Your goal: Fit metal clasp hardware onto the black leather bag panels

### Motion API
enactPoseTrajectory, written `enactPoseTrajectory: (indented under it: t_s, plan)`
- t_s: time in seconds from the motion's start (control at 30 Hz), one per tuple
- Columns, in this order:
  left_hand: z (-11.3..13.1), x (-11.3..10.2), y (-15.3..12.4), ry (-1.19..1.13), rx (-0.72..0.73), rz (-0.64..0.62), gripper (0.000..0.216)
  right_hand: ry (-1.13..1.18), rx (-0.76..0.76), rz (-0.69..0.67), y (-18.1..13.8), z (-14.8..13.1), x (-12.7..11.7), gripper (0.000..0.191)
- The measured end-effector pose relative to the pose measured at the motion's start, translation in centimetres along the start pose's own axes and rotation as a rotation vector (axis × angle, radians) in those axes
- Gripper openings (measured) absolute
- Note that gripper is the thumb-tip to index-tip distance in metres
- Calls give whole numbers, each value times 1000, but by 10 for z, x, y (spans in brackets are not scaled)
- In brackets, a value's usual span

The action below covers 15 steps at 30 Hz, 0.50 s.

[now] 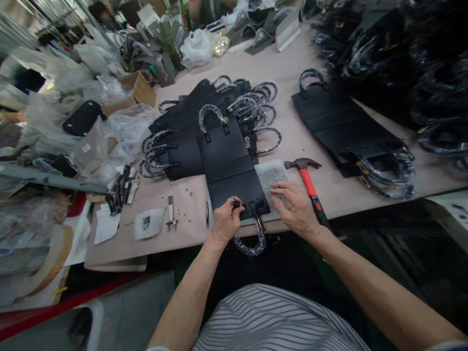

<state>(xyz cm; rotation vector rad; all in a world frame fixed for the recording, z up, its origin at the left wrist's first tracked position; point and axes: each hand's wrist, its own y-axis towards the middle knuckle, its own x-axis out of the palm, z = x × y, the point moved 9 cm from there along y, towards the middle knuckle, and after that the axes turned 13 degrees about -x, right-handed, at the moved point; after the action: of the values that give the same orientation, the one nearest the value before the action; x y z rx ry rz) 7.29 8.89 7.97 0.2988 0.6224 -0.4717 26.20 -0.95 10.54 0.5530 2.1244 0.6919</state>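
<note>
A flat black bag panel (228, 168) with wrapped handles at both ends lies at the table's front edge. My left hand (224, 222) is closed in a pinch on a small dark metal piece at the panel's near end, beside the near handle (252, 241) that hangs over the edge. My right hand (292, 204) rests with fingers spread on a grey pad of small metal bits (272, 175) to the panel's right. A red-handled hammer (309, 183) lies just right of that hand.
More black panels with handles are stacked behind (204, 112) and to the right (347, 126). Small black parts (120, 187), a punch tool (170, 212) and paper scraps lie at the left front. Plastic bags and clutter crowd the left; black bags pile far right.
</note>
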Motion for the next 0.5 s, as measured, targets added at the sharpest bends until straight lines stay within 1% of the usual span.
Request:
enactPoseTrajectory:
  t_s: [0.07,0.1,0.17,0.2,0.27,0.33,0.43,0.5]
  plan:
    - [-1,0,1,-12,-6,-10,14,-253,91,-27,-10,23,-25,23]
    - [-1,1,1,-12,-3,-16,14,-373,157,-81,-18,37,-35,28]
    - [-2,2,3,-3,-1,-33,14,-553,309,-255,-38,65,-47,38]
    - [-3,2,4,1,-6,-42,14,-604,382,-353,-49,77,-49,44]
    - [-6,3,6,-5,-22,-62,14,-627,515,-512,-68,92,-50,48]
    - [-7,2,7,-29,-35,-74,14,-598,614,-597,-78,98,-47,43]
    - [-8,1,6,-48,-41,-72,14,-505,726,-615,-77,104,-43,38]
    - [-8,1,7,-54,-50,-62,14,-360,826,-566,-76,109,-40,36]
